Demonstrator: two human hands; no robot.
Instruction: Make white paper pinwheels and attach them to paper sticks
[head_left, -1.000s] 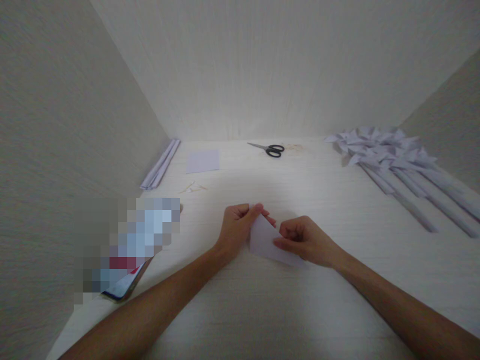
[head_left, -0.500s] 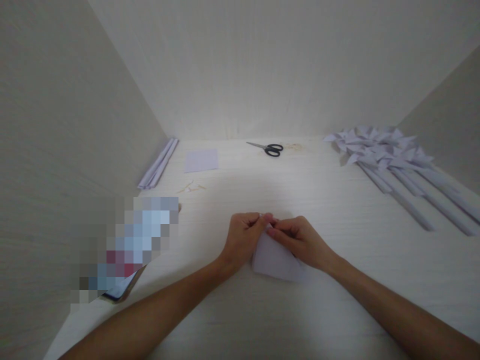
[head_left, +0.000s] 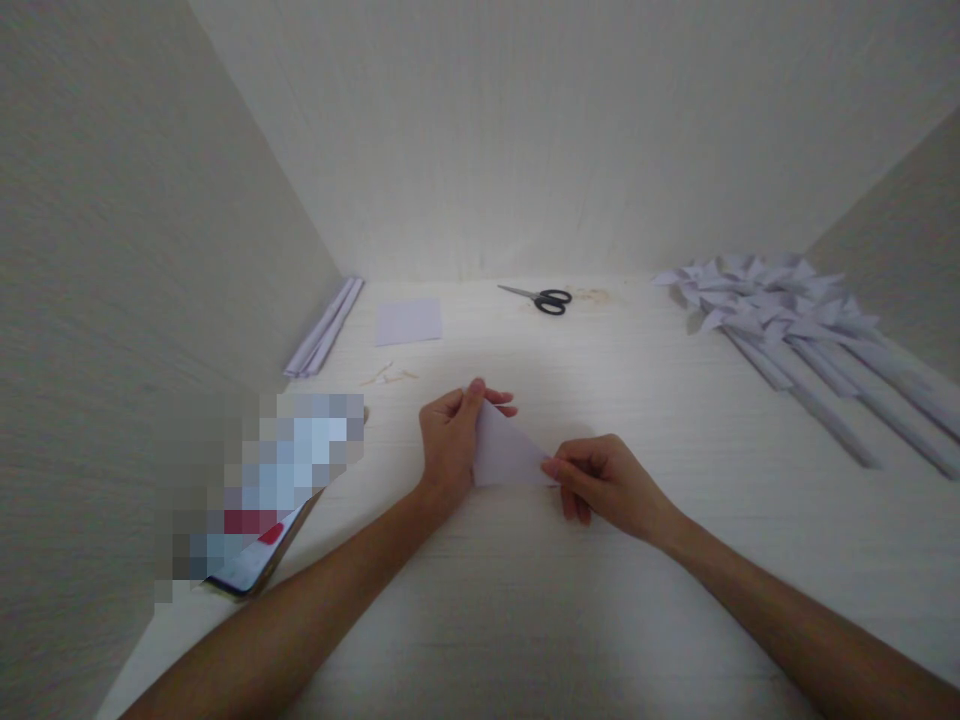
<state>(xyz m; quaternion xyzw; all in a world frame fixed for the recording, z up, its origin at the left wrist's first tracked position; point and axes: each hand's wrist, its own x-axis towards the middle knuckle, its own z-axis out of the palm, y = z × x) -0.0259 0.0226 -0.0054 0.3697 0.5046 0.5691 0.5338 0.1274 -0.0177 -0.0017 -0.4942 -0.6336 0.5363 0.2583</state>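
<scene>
Between my two hands is a pale sheet of paper (head_left: 508, 450) showing a triangular outline. My left hand (head_left: 452, 435) grips its upper left corner, thumb in front and fingers behind. At the right corner, my right hand (head_left: 600, 480) pinches the paper between thumb and fingers. The parts behind my fingers are hidden. Beyond my left hand lie several thin sticks (head_left: 388, 375) and a flat square of paper (head_left: 409, 322).
Black-handled scissors (head_left: 551, 300) lie near the back wall beside small tan bits (head_left: 596, 296). Rolled paper tubes (head_left: 326, 328) rest at the back left. Several paper pinwheels (head_left: 772, 300) with tube handles are piled at the right. A phone (head_left: 251, 570), partly pixelated, stands at the left.
The hands have moved apart, my left one away from me and leftward. My right hand has shifted to the paper's right corner. The paper has turned and now shows a triangular shape.
</scene>
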